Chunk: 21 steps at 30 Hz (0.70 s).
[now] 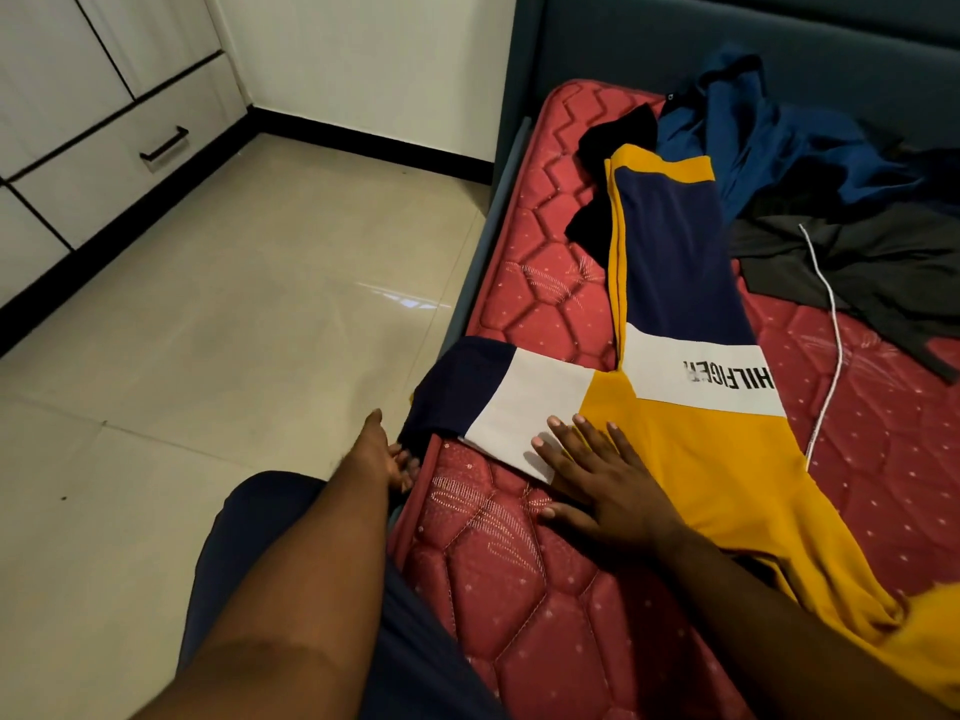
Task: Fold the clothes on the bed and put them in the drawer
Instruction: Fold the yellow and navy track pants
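Observation:
A yellow, navy and white shirt [685, 324] lies lengthwise on the red quilted mattress [524, 605], one side folded in. Its sleeve [498, 392] sticks out left and hangs over the bed's edge. My right hand [597, 475] presses flat with spread fingers on the shirt where the sleeve joins the body. My left hand [384, 454] is at the mattress edge, its fingers curled at the navy cuff of the hanging sleeve; whether they pinch the cloth is not plain. A white drawer [124, 163] with a black handle is in the cabinet at the far left.
A blue garment [769, 132], a black one [618, 142] and dark grey shorts [878, 272] with a white drawstring lie heaped at the head of the bed. A teal padded frame [675, 39] borders the bed. Beige floor tiles [234, 314] stretch between bed and cabinet.

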Tool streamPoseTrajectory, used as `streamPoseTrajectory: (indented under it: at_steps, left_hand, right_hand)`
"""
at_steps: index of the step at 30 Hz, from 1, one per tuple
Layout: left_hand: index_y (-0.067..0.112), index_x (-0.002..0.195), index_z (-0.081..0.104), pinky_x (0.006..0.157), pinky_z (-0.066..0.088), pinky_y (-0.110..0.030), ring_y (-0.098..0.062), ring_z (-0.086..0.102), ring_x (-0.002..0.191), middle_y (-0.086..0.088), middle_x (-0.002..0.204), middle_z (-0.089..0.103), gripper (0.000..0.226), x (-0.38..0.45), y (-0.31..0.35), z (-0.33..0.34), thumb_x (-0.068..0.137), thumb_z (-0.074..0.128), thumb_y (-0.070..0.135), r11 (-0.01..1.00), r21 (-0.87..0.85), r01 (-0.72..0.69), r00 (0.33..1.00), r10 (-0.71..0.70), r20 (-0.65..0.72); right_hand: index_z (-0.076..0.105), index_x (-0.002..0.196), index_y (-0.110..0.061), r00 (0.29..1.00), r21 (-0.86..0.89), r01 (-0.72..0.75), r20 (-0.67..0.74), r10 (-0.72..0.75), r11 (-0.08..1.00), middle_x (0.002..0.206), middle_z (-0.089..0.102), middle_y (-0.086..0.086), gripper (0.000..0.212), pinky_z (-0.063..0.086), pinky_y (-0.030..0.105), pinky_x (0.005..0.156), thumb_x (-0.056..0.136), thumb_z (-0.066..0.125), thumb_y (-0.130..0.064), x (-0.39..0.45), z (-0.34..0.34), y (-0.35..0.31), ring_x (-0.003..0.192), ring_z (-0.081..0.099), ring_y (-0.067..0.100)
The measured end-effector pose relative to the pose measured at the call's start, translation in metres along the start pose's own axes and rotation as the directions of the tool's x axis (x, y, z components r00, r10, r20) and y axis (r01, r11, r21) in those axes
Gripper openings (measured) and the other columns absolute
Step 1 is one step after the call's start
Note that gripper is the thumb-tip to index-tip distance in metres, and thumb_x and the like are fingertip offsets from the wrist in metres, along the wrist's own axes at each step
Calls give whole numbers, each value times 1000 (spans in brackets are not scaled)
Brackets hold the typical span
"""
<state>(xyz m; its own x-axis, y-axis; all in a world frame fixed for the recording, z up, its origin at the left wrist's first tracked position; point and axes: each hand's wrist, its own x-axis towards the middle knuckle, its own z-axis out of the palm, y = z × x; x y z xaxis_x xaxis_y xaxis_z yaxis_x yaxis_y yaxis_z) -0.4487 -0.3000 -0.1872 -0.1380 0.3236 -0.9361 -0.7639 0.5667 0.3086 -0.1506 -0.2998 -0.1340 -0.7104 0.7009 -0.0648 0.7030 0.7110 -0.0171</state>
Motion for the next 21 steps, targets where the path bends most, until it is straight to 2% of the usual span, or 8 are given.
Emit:
streamPoseTrajectory:
  at_steps: [3,5,7,9,11,16,19,21]
  left_hand:
    - [7,99,63,78,49,-38,-26,60,78,-10,89,64,76,-3,-4,3,78,48,78,964,266,-26,994,-3,109]
    - [10,98,64,71,50,-33,-23,60,73,-8,84,65,63,-4,-2,7,81,56,70,960,273,-69,989,31,142]
    - [9,109,65,65,53,-34,-23,64,77,-10,93,69,42,-1,3,10,87,65,45,989,101,-111,982,93,166]
    - [7,118,64,78,56,-37,-26,67,95,-15,115,68,34,4,11,14,90,63,27,961,-210,-181,960,219,177]
    - [8,115,65,90,52,-38,-26,65,102,-15,116,67,29,3,18,15,93,58,26,876,-424,-231,928,330,176]
    - [7,102,63,104,41,-41,-28,61,98,-15,104,65,29,-5,16,19,100,42,27,776,-585,-237,900,402,169]
    - [10,116,61,99,45,-42,-30,59,109,-14,115,64,32,-7,19,20,99,40,27,729,-635,-254,902,416,117]
    - [12,103,64,92,49,-40,-28,62,101,-12,105,67,27,-15,27,22,97,41,25,672,-680,-293,871,480,100]
  right_hand:
    - [20,150,-34,1000,-9,-3,11,3,1000,157,26,0,66,11,48,113,94,19,-69,21,-2,-10,145,19,25]
    - [23,149,-34,999,1,9,46,-9,1000,155,30,-1,58,11,48,111,98,15,-61,29,5,-15,143,22,26]
    - [26,148,-35,999,11,27,44,-28,1000,153,34,-3,52,12,51,110,101,12,-53,32,10,-19,143,27,28]
    - [30,146,-33,1000,22,29,-2,-29,999,151,37,-4,50,15,52,110,103,12,-48,35,8,-21,142,30,28]
    - [31,146,-32,999,49,16,-28,-15,999,151,38,-3,50,18,51,110,103,12,-47,37,6,-24,141,30,26]
    - [11,150,-43,997,68,20,67,-25,997,158,18,-7,53,4,51,113,99,9,-59,33,17,-23,147,10,25]
    - [8,151,-41,998,57,9,56,-12,998,159,15,-5,61,4,50,114,96,14,-66,27,15,-15,148,7,24]
    - [10,151,-39,997,49,-23,75,20,999,159,16,-4,66,3,49,114,93,15,-71,22,12,-10,148,9,25]
